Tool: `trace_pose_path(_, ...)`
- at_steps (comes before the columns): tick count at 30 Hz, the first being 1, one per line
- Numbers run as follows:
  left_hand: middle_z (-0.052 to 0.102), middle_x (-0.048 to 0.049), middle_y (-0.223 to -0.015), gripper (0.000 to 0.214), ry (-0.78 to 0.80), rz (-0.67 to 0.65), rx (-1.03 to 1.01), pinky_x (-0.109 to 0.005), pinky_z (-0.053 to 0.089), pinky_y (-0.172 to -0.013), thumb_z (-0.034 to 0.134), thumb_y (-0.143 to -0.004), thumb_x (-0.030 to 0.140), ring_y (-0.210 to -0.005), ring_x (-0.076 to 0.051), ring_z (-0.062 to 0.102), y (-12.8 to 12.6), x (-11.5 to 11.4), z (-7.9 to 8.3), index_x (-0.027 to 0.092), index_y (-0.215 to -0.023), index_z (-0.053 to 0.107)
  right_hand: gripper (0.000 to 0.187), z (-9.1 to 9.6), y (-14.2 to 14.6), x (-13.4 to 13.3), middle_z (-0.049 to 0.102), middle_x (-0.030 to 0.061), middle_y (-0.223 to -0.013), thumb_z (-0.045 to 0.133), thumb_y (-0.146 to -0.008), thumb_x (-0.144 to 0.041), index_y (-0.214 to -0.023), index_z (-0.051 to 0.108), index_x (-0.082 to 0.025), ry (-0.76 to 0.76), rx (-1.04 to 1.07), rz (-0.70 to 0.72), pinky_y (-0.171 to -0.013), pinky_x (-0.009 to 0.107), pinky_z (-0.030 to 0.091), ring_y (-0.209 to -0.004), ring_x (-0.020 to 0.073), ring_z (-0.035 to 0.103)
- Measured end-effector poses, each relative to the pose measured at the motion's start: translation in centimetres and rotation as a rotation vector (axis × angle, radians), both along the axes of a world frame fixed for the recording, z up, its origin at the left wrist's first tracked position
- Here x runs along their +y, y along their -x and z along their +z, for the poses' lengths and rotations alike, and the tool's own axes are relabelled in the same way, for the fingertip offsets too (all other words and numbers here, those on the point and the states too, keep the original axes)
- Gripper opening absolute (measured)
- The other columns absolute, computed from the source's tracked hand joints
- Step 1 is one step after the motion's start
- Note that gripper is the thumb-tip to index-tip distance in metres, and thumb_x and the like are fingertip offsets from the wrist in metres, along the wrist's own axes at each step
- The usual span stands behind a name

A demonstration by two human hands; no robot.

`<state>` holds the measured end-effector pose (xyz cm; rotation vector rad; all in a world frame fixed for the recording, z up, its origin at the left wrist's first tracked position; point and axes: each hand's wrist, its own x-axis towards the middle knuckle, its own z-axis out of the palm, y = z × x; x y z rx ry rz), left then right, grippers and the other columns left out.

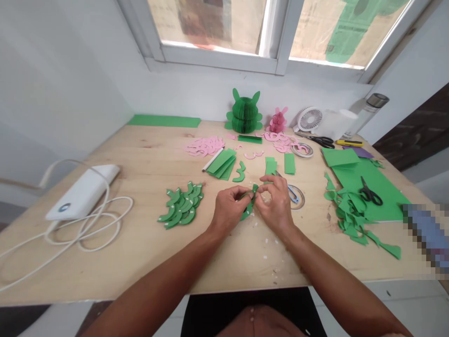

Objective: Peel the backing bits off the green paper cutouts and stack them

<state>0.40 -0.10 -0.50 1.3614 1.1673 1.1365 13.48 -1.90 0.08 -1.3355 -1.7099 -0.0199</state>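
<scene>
Between my hands, over the middle of the table, is a curved green paper cutout [247, 211], partly covered by fingers. My left hand [229, 208] pinches it from the left. From the other side, the thumb and forefinger of my right hand [277, 201] close on its upper end. Just right of that hand lie a light-blue cutter [293, 194] and a roll of tape [302, 202]. A heap of scalloped green cutouts [181, 206] with small white patches sits left of my left hand. One loose wavy green cutout [239, 172] lies beyond my fingers.
Folded green paper strips [223, 164], pink cutouts [205, 146] and a green honeycomb paper figure [244, 114] are farther back. Right: green scraps [351, 210], black scissors [370, 192], green sheets [382, 187], a small fan [309, 119]. Left: a white device [82, 192] with looped cable [105, 220].
</scene>
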Motion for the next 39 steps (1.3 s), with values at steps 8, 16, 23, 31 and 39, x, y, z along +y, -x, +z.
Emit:
trace_pose_path(8,0.062,0.0002,-0.060,0.014,0.082,0.027,-0.085,-0.019,0.037,-0.044,0.067,-0.064,0.027,-0.048,-0.008,0.048,0.0,0.0,0.7,0.015,-0.070,0.070,0.007,0.5,-0.3,-0.1,0.060,0.0067,-0.093,0.055,-0.074,-0.014,-0.073,0.057,-0.020,0.097,0.131,-0.015,-0.086,0.040,0.041,-0.093,0.0226,0.052)
trace_pose_path(16,0.062,0.0006,-0.064,0.016,0.202,0.034,-0.294,-0.017,0.038,-0.046,0.071,-0.060,0.027,-0.051,-0.007,0.050,-0.3,0.0,0.8,0.015,-0.070,0.068,0.010,0.0,-0.4,0.1,0.065,0.0053,-0.086,0.055,-0.075,-0.024,-0.082,0.060,-0.019,0.308,0.270,0.066,-0.080,0.036,0.042,-0.087,0.0215,0.057)
trace_pose_path(23,0.065,0.0002,-0.069,0.023,0.206,0.011,-0.273,-0.017,0.040,-0.047,0.071,-0.059,0.025,-0.056,-0.009,0.055,-0.2,-0.2,1.2,0.016,-0.080,0.066,0.008,0.3,-0.3,0.0,0.062,0.0028,-0.074,0.053,-0.072,-0.025,-0.071,0.057,-0.019,0.428,0.392,0.086,-0.070,0.029,0.042,-0.075,0.0179,0.055)
trace_pose_path(31,0.065,-0.0013,-0.064,0.019,0.236,0.001,-0.260,-0.020,0.045,-0.047,0.069,-0.060,0.030,-0.054,-0.012,0.058,0.0,0.0,1.6,0.014,-0.071,0.066,0.006,0.5,-0.4,0.1,0.059,0.0015,-0.070,0.053,-0.071,-0.023,-0.068,0.055,-0.019,0.416,0.326,0.129,-0.068,0.028,0.042,-0.070,0.0160,0.053)
trace_pose_path(39,0.066,-0.0027,-0.066,0.021,0.210,-0.025,-0.251,-0.019,0.045,-0.046,0.069,-0.063,0.031,-0.057,-0.012,0.059,0.1,-0.2,1.5,0.013,-0.072,0.067,0.007,0.7,-0.3,0.1,0.058,0.0001,-0.067,0.054,-0.072,-0.024,-0.070,0.056,-0.018,0.476,0.407,0.138,-0.059,0.024,0.041,-0.064,0.0138,0.052)
